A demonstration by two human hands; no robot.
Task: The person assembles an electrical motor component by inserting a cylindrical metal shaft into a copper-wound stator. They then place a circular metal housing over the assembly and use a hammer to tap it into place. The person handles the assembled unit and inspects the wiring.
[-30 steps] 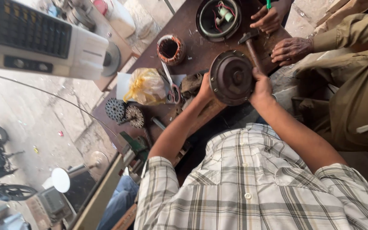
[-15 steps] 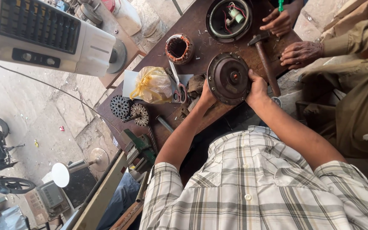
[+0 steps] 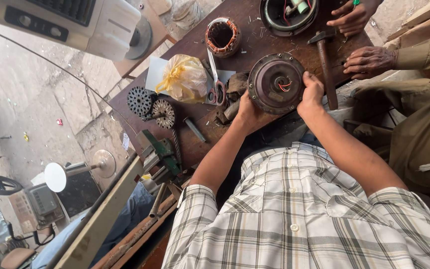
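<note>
Brown and dusty, the round motor housing (image 3: 276, 83) sits at the near edge of the dark wooden table (image 3: 185, 142), held between our two hands. Our left hand (image 3: 246, 110) cups its lower left rim, fingers curled under the edge and out of sight, palm pressed against the metal. Our right hand (image 3: 311, 94) clasps the opposite rim, thumb and fingers bent around it. A few short red and white wires (image 3: 284, 85) poke from the middle of the housing's face, between our hands.

Just beyond our right hand lies a hammer (image 3: 325, 65), its wooden handle running past our knuckles. Left of our left hand, touching distance away, lie scissors (image 3: 215, 84) with red handles, and beyond them a knotted yellowish plastic bag (image 3: 182, 77) on a white sheet. Farther left of that hand are two slotted metal discs (image 3: 151, 107) side by side. Beyond the scissors stands a ring of copper windings (image 3: 222, 36).

Across from our right hand, another person in olive sleeves rests one hand (image 3: 369, 61) flat on the table edge beside the hammer, the other hand (image 3: 348, 17) touching a second open round casing (image 3: 288, 15) with wires inside.
</note>
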